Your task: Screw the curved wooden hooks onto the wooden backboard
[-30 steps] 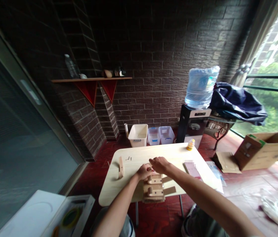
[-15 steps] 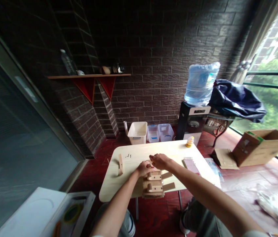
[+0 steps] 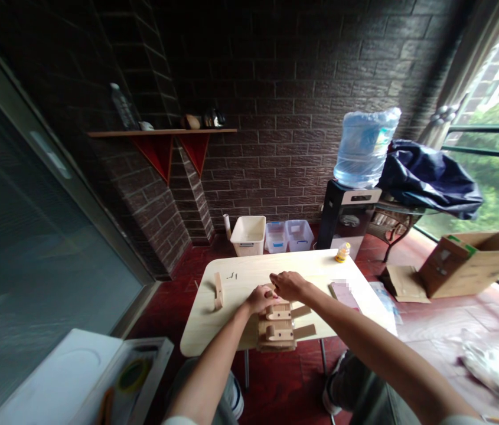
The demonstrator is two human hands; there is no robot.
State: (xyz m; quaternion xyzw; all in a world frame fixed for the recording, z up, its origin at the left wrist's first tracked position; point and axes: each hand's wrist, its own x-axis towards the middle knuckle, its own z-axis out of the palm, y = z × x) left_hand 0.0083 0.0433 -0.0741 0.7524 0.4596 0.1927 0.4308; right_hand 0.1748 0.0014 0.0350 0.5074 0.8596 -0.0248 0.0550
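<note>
While your left hand [image 3: 260,299] is closed on the far part of a pale brown wooden assembly [image 3: 278,336], your right hand [image 3: 291,285] sits just beyond it with its fingers curled; you cannot tell what lies inside them.

Beyond the bench [image 3: 311,268] stand an open cream rectangular plastic bin [image 3: 249,236] and, beside it, two translucent plastic tubs [image 3: 287,237]. At your lower left, an open white box [image 3: 160,367] holds a round yellow-green item [image 3: 133,376] and a narrow orange-brown one. On your right, an open brown cardboard box [image 3: 457,271] rests on the floor; its inside is mostly hidden.

The bench has a smooth, pale top with rounded corners. It carries small dark slim pieces [image 3: 232,276], a lone pale wooden bar [image 3: 218,292], a flat pink rectangular item [image 3: 344,296] and a small clear-and-yellow bottle [image 3: 343,252]. Rough dark brickwork [image 3: 276,112] rises behind.

Set at the near edge of the bench, the assembly has its long axis running away from you, under your hands. Its blunt blocks lie crosswise, and two flat wooden strips [image 3: 305,332] point right.
</note>
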